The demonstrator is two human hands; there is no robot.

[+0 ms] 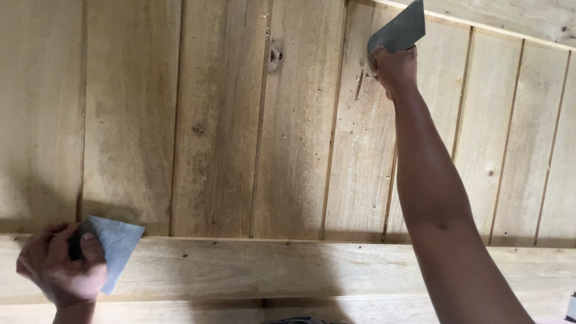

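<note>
My right hand [394, 68] is raised high at the upper right and grips a grey flat scraper blade [399, 29], pressed against the wooden plank surface [222, 120]. My left hand [60, 270] is at the lower left. It holds a second grey flat blade [119, 243] by its handle, resting against a horizontal wooden beam [270, 267]. My right forearm stretches from the lower right corner up to the blade.
The planks run vertically with dark seams between them. A knot [275, 56] and small holes mark the boards near the right hand. A second beam [516, 18] crosses the top right corner. A dark object [297, 321] peeks in at the bottom edge.
</note>
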